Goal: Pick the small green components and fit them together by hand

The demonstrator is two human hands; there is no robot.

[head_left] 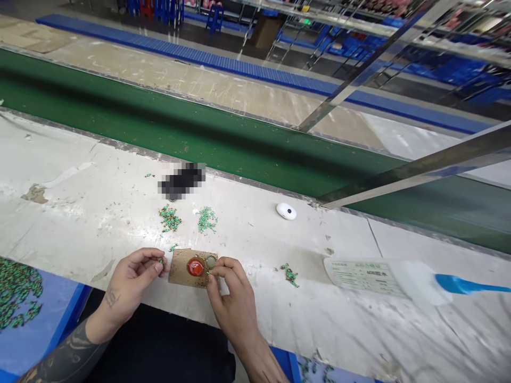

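Card (179,275) lies by the near edge of the desk (72,213), carrying a red dome (195,267) and a grey disc (210,261). Your left hand (133,284) pinches a tiny green part (161,260) just left of the card. Your right hand (231,303) is nearly closed at the disc; whether it holds anything is too small to tell. Green piles (170,218) lie just ahead, toward the far edge, with a smaller pile (289,274) to the right. Both hands reach in over the near edge.
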